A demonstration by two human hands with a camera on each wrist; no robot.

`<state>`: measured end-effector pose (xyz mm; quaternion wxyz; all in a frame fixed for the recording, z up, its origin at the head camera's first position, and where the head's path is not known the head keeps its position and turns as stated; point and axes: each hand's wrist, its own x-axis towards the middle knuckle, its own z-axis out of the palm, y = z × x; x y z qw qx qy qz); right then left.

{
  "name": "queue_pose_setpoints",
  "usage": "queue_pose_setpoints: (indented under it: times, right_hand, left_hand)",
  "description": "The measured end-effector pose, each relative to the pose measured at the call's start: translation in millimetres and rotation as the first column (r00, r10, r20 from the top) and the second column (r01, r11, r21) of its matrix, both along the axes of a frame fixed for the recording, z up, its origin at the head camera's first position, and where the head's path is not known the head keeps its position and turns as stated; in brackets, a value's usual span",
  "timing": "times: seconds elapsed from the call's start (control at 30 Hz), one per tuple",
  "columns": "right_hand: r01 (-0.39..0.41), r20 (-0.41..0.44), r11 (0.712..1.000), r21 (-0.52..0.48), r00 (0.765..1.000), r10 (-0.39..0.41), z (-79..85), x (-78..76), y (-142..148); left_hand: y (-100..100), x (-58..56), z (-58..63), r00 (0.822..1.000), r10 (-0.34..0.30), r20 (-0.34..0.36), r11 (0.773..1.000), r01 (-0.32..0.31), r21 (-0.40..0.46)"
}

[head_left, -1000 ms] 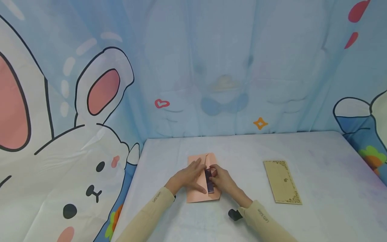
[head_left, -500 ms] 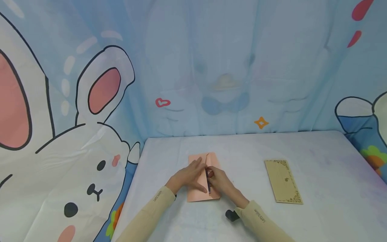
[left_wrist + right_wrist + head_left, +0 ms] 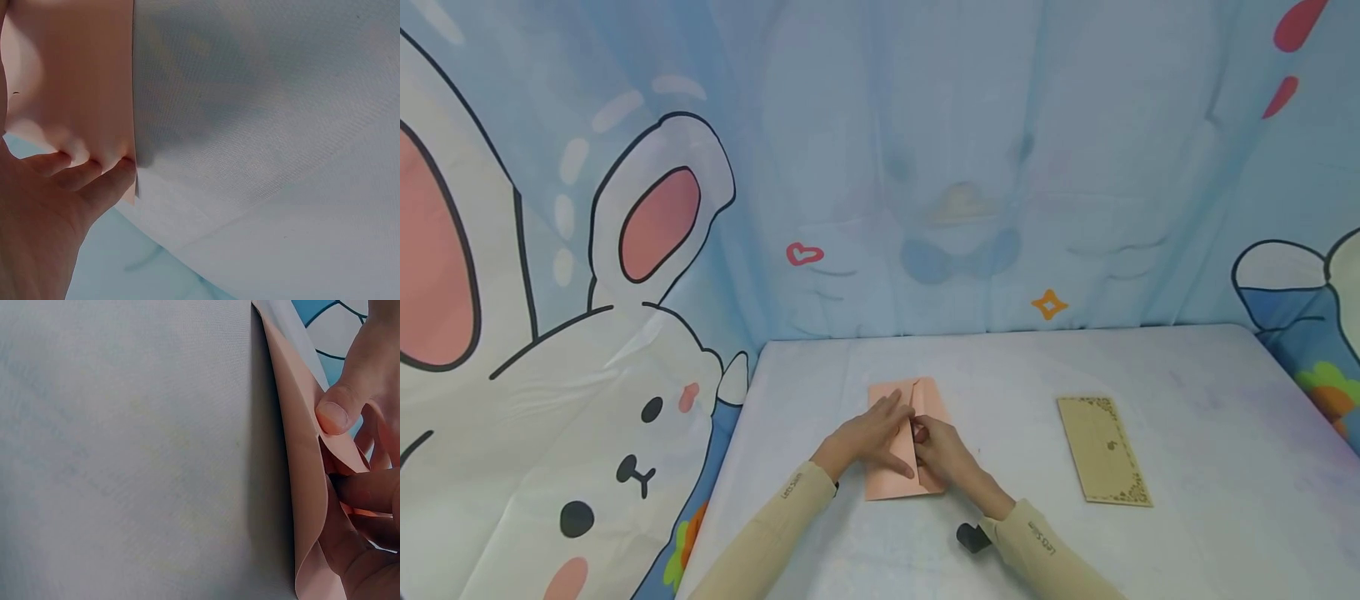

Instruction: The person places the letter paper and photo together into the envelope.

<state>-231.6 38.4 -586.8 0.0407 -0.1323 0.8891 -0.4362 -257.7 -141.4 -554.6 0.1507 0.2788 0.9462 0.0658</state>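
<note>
Small black object [image 3: 973, 538] beside the beige right sleeve [image 3: 1051, 546]. Right hand [image 3: 950, 454]: fingertips reach inside a salmon-pink paper envelope [image 3: 902, 446] on the white table [image 3: 1015, 400]; whether they pinch anything cannot be told. Left hand [image 3: 867, 437]: spread fingers press the envelope's nine o'clock side. Rectangular tan card [image 3: 1101, 454], brown ornamented border, lies at three o'clock. Blue cartoon-printed cloth backdrop [image 3: 940, 142] hangs at twelve o'clock.

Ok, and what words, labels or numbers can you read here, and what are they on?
"Let's Slim", slightly blurred: right beige fabric sleeve.
"Let's", next word too blurred: left beige fabric sleeve.
Tan rectangular card with ornamental border: mark too small to read.
Pink paper envelope: mark too small to read.
</note>
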Motion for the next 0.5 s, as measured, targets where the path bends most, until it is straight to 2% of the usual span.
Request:
queue_pose_setpoints:
  times: [0.5]
  right_hand:
    - [-0.009,-0.051,1.0,0.016,0.999,0.01,0.5,1.8,6.8]
  left_hand:
    - [0.8,1.7,4.0,1.0,0.004,0.012,1.0,-0.004,-0.002]
